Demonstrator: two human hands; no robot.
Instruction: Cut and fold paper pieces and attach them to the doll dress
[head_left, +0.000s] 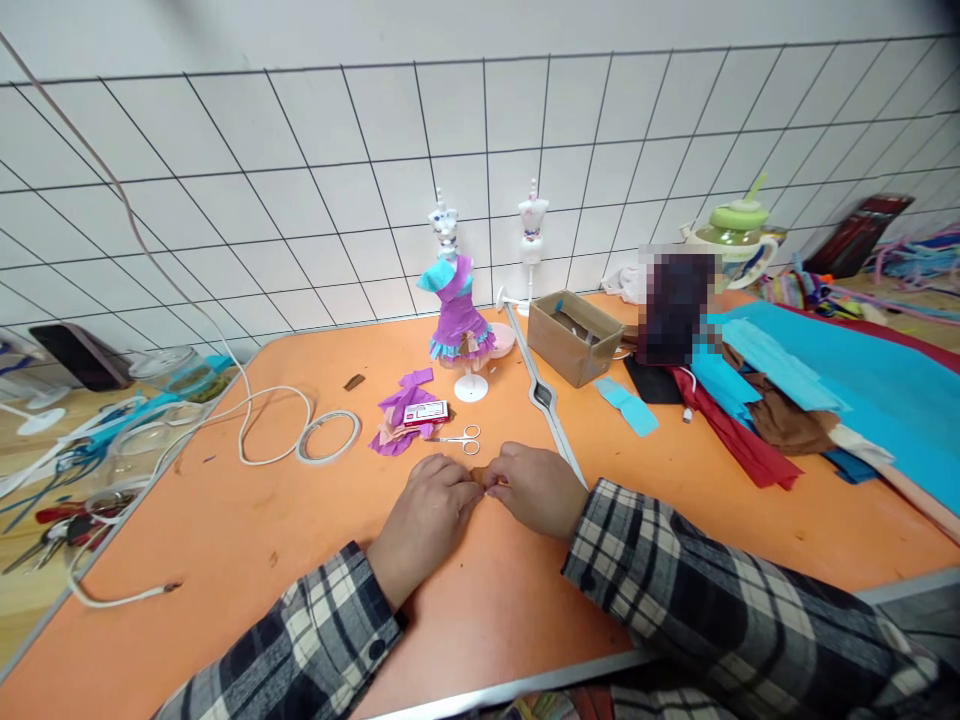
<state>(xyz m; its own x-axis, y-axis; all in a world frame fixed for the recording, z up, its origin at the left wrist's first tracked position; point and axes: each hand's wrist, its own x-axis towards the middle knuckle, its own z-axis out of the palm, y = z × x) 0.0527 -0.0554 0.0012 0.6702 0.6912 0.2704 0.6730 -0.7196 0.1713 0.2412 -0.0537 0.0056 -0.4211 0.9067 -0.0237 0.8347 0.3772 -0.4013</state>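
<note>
Both hands meet near the middle of the orange table. My left hand (431,515) and my right hand (536,488) each pinch a small strip of brown paper (478,476), or possibly cloth; most of it is hidden by the fingers. Just beyond them lie small scissors (466,439) with silver handles. A red and white small box (426,413) rests on purple scraps (390,430). Behind these stands a miniature dress form (454,310) in a purple and blue ruffled dress.
A second, bare dress form (532,230) stands by an open cardboard box (574,345). A tape roll (328,437) and a white cable (279,462) lie left. Coloured sheets (840,370) and a blue scrap (628,405) are right. Scissors (52,545) sit beyond the left edge.
</note>
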